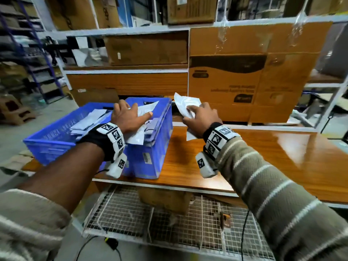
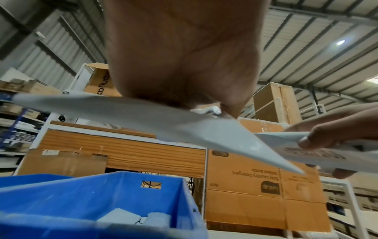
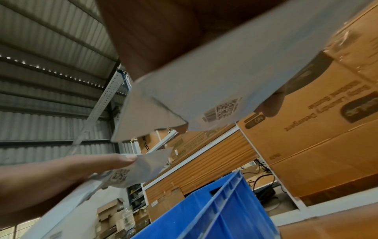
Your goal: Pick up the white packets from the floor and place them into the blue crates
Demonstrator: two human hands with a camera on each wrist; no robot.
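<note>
The person stands at the wooden worktop (image 1: 263, 157) in the placing step: the left hand (image 1: 128, 117) hangs over the nearer blue crate (image 1: 150, 162), thumb and fingers pinching a white packet (image 1: 146, 110) that sticks out past the fingertips above the crate's open top, while the right hand (image 1: 201, 117) grips a small sheaf of white packets (image 1: 185, 105), fingers curled under and thumb on top, off to the side of the crate and over the worktop. I judge the next move to be a simple release: loosen the left fingers so the packet drops among those below, then pass one across from the right. Two blue crates stand side by side, the second crate (image 1: 56, 136) beyond the left wrist; both hold loose packets, too jumbled to count, and the right hand's sheaf looks like two or three
</note>
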